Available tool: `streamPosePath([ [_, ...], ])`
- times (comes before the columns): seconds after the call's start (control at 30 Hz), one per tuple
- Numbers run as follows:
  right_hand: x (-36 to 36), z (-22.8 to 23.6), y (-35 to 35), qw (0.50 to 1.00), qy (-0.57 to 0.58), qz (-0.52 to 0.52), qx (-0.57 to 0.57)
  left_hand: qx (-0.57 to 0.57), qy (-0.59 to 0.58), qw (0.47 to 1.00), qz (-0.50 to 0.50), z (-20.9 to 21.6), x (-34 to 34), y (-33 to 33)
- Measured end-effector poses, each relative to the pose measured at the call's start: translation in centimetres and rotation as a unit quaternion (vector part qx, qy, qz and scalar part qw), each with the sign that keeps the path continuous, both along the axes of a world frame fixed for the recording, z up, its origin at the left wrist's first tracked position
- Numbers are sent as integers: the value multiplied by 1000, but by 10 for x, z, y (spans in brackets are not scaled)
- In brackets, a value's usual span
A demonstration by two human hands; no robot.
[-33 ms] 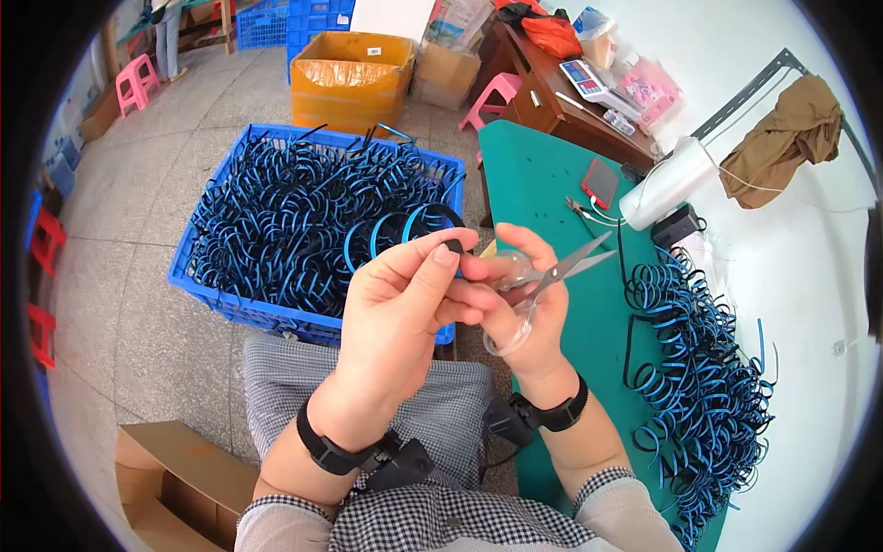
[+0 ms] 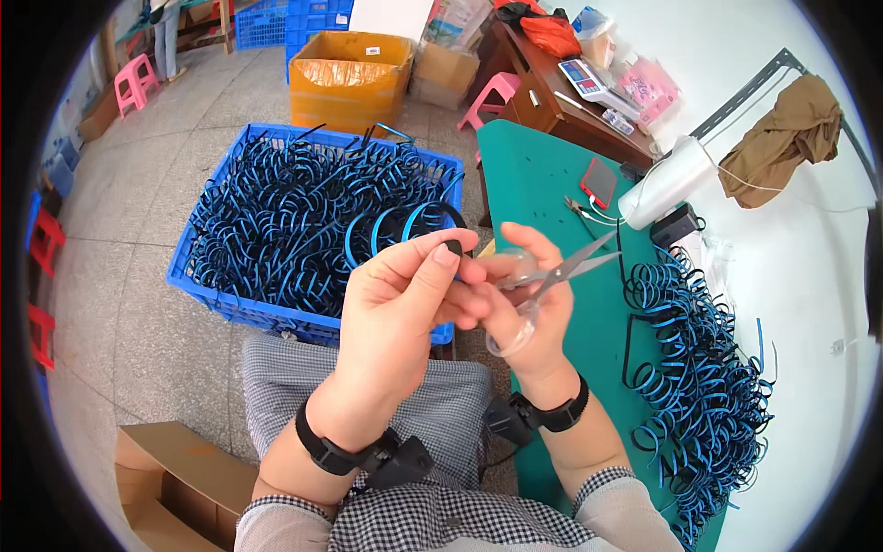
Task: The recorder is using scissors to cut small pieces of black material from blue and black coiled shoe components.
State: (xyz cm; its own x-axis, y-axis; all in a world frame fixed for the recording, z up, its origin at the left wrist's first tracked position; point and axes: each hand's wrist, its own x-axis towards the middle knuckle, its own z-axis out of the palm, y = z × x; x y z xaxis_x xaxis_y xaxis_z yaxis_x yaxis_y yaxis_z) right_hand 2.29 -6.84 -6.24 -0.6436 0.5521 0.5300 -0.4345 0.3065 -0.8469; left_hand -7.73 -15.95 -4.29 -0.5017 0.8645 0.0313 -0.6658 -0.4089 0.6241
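My left hand [image 2: 391, 299] pinches the black end of a curled black-and-blue strip [image 2: 382, 230] between thumb and fingers. Loops of that strip trail leftward over the crate. Close beside it, my right hand [image 2: 538, 308] holds scissors [image 2: 555, 274] with clear plastic handles, its fingers through the loops. The blades point up and to the right, slightly apart, away from the strip. Fingertips of both hands meet around the strip's end, so part of it is hidden. A blue crate [image 2: 216, 299] heaped with similar coiled strips [image 2: 294, 212] stands just beyond my hands.
On the right, a green tabletop [image 2: 579, 359] carries a pile of coiled strips [image 2: 704, 386], a red-edged phone [image 2: 599, 183], cutting pliers [image 2: 578, 207] and a clear plastic roll [image 2: 670, 184]. Cardboard boxes stand behind the crate [image 2: 349, 87] and at lower left [image 2: 184, 469].
The scissors have shifted very slightly to the right in my right hand. My left hand keeps its pinch on the strip.
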Motion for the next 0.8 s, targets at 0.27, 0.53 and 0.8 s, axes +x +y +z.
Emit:
streamPosePath([
  [0.27,3,14,2,977,28,-125,169,-114,227,967,31,-4,10,6],
  [0.53,9,26,-1,986,-23,-135,92,-128,362,921,67,-5,13,4],
  [0.8,15,33,-1,996,17,-82,-32,-78,302,949,40,4,18,-2],
])
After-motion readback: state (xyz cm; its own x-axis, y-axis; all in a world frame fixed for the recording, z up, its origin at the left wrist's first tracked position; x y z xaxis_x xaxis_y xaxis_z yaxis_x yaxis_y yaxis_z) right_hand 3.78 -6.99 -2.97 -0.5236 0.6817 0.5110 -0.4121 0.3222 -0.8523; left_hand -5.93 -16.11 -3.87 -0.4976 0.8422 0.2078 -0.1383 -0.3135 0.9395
